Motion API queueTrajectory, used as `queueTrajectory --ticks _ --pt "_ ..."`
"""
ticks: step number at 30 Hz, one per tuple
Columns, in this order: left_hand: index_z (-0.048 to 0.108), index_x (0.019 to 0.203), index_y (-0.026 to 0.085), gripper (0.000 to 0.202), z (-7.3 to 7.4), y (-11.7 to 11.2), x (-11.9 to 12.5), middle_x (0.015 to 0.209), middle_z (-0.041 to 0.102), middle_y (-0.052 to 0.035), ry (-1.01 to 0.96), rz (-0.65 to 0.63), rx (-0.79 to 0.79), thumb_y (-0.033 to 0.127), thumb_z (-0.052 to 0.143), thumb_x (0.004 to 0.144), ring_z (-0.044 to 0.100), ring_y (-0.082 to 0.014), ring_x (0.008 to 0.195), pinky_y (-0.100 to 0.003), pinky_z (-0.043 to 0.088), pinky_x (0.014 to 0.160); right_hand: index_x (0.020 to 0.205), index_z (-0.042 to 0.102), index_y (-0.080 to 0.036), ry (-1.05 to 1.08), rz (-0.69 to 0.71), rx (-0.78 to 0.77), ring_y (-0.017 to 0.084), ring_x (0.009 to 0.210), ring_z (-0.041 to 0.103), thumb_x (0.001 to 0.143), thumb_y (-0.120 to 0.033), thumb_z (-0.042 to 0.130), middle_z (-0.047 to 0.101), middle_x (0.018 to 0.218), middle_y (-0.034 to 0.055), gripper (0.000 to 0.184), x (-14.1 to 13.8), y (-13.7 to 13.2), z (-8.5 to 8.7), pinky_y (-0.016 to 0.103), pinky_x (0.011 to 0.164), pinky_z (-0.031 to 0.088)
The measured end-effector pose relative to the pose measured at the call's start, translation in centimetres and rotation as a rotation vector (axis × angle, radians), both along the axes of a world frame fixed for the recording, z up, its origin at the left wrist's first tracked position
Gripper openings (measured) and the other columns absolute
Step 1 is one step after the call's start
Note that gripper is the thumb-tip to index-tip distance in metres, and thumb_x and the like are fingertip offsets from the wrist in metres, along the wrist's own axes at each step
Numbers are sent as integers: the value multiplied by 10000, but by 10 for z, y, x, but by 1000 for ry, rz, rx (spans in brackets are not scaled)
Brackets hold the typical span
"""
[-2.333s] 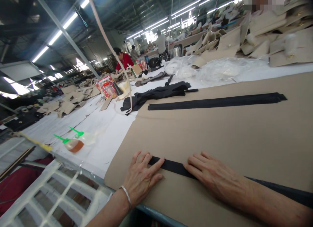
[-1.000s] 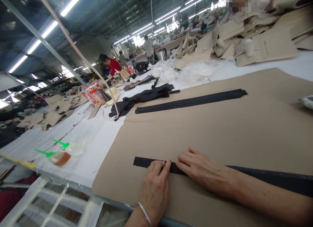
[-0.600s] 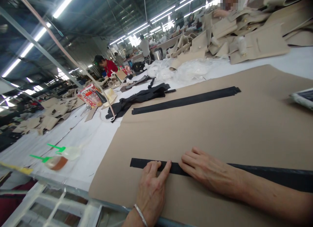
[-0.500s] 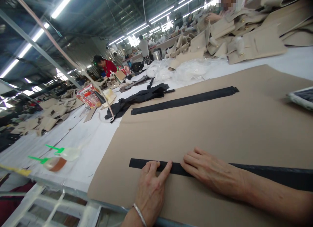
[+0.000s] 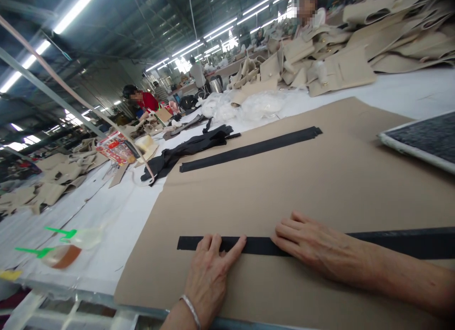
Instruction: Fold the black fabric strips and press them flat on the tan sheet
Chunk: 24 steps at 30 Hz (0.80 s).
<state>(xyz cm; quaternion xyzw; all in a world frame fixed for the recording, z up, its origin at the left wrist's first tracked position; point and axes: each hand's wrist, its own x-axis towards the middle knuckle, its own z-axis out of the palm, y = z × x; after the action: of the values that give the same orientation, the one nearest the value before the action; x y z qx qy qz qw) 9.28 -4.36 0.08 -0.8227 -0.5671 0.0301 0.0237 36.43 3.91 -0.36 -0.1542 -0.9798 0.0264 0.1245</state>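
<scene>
A long black fabric strip (image 5: 259, 245) lies along the near part of a large tan sheet (image 5: 241, 197). Pressing on the strip near its left end is my left hand (image 5: 209, 275), fingers apart and index finger stretched out. My right hand (image 5: 316, 247) is on the same strip farther right, its fingers bent and close together with the tips at the strip; the thumb is hidden. Beyond the right forearm the strip runs on to the frame's edge. A second black strip (image 5: 252, 148) lies on the sheet's far part, apart from both hands.
Two squeeze bottles with green nozzles, one with brown liquid (image 5: 64, 257), lie at left. Black cloth (image 5: 192, 147) is bunched beyond the sheet. A dark, pale-edged board (image 5: 426, 138) is at right. Tan pieces (image 5: 341, 69) are piled at the back, near other people.
My right hand has slid a little to the right along the strip, widening the gap to my left hand. The view has turned right, showing more of the dark board.
</scene>
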Motion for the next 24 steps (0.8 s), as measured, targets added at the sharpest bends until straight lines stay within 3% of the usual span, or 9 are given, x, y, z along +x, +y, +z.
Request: queueTrajectory --ticks 4,6,10,13,16,20,24 --pt "310 1448 446 796 -2 1 -5 982 483 -65 -13 -24 61 -39 389 821 503 -244 907 -438 508 780 979 574 -174 11 -19 7 188 736 484 891 -21 416 559 886 47 237 21 -3 -1 341 746 344" --pt "409 1404 424 776 -2 1 -4 1080 495 -84 -72 -46 110 -58 372 798 513 -256 978 -463 506 821 986 573 -173 7 -26 1 187 738 483 890 -18 410 558 891 45 245 28 -4 1 345 748 342" --pt "484 1360 272 667 3 6 26 1331 454 -105 -355 -66 199 -64 347 801 455 -247 1201 -443 454 989 933 566 -164 -19 -31 19 186 732 467 897 -19 420 546 874 37 209 31 -6 6 352 743 335" --pt "455 1357 169 530 3 12 67 1245 551 -111 -560 -144 125 -7 349 868 499 -212 1153 -384 458 1000 916 557 -152 -27 -48 51 185 744 459 897 -32 461 540 873 32 155 28 -8 8 357 744 334" --pt "526 1259 121 428 -6 16 97 1077 613 -110 -626 -185 40 18 347 884 547 -219 998 -383 504 913 899 554 -143 -26 -75 81 184 750 452 888 -38 495 534 862 29 121 28 -10 8 358 750 333" --pt "512 1281 73 449 -20 15 102 1016 604 -122 -567 -218 47 2 331 876 519 -237 952 -415 507 885 897 565 -135 -37 -92 114 177 734 442 900 -51 498 526 837 24 107 35 -13 8 350 737 327" --pt "478 1333 66 493 -25 13 96 1051 586 -124 -490 -262 67 -13 355 863 495 -237 977 -402 493 910 912 575 -138 -44 -101 119 175 728 434 926 -81 480 524 837 26 111 47 -15 8 349 717 311"
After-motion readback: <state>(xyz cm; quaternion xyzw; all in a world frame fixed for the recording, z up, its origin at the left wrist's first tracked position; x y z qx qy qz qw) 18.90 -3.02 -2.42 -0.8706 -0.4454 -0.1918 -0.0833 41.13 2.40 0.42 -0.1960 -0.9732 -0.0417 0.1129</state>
